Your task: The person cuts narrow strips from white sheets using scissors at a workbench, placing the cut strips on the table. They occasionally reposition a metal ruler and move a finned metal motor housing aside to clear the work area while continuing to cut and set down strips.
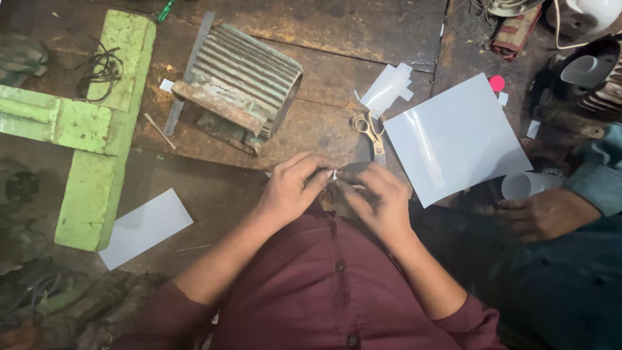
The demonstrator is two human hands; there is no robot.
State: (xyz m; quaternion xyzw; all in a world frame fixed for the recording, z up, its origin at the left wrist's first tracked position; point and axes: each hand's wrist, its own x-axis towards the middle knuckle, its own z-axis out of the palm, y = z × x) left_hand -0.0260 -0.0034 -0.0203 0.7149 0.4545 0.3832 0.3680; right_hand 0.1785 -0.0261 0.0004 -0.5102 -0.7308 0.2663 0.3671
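Observation:
My left hand (293, 186) and my right hand (379, 198) meet at the near edge of the wooden workbench (337, 123). Together they pinch a small white strip of sheet (334, 174) between their fingertips; most of it is hidden by the fingers. Scissors with gold handles (370, 133) lie just beyond my right hand, blades pointing toward me. A large pale sheet (453, 139) lies to the right of the scissors. Smaller cut pieces (389, 87) lie behind the scissors.
A ribbed grey motor housing (240, 84) sits at the bench's middle left. A green metal frame (97, 129) stands at left, with a white sheet piece (146, 227) below it. Another person's hand (541, 214) rests at right beside a rolled sheet (521, 186).

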